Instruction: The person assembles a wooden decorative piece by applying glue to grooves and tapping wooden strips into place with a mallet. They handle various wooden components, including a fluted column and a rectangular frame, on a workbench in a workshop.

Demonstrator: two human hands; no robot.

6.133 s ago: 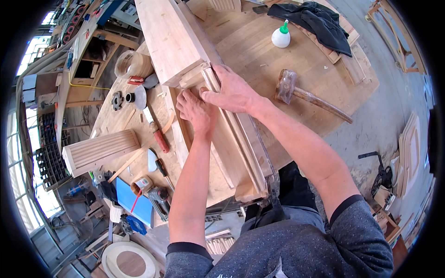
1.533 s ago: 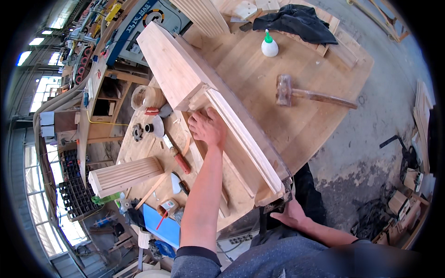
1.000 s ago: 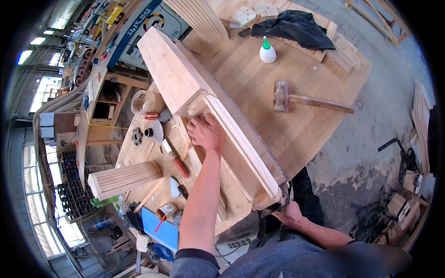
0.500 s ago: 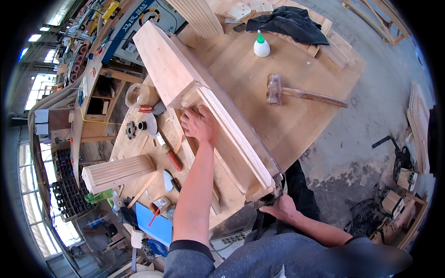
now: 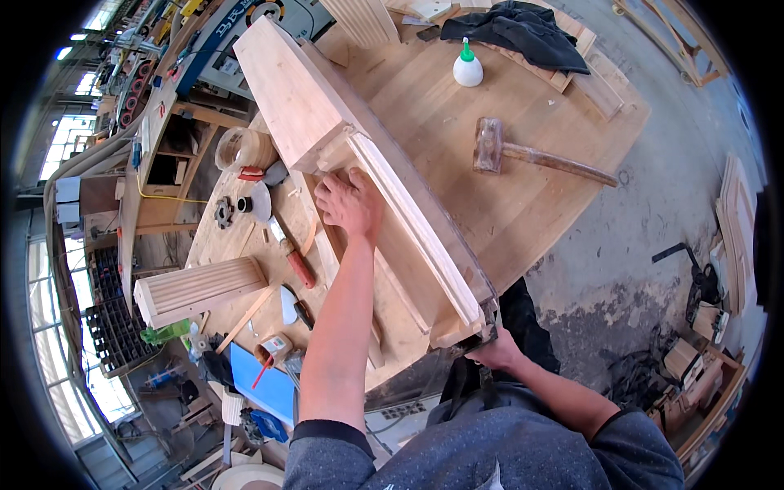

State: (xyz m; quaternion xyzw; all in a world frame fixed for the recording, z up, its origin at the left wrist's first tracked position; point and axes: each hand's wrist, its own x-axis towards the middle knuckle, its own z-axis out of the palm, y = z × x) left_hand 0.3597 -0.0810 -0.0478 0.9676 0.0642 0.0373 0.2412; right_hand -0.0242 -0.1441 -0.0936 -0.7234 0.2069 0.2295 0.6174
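A long, pale wooden column piece (image 5: 298, 90) lies slanting over the bench, with a solid block at its far end and an open, trough-like section nearer me. My left hand (image 5: 353, 200) grips this section beside the block, its fingers bent over the wood. Along the right side of the trough runs a light wooden strip (image 5: 416, 233). At the near end sits a dark metal vise (image 5: 482, 331), touching the wood. My right hand (image 5: 500, 351) is closed beneath it; what the fingers hold there is hidden.
Right of the workpiece lie a wooden mallet (image 5: 490, 147), a white glue bottle (image 5: 467, 69) and a dark cloth (image 5: 518, 34). On the left are a red-handled tool (image 5: 300, 268), a knife (image 5: 290, 306), a tape roll (image 5: 237, 149) and a fluted wooden piece (image 5: 200, 287).
My right hand has moved up and closer in against the vise, its fingers now more hidden. My left hand keeps its place on the wood. The whole view has shifted slightly.
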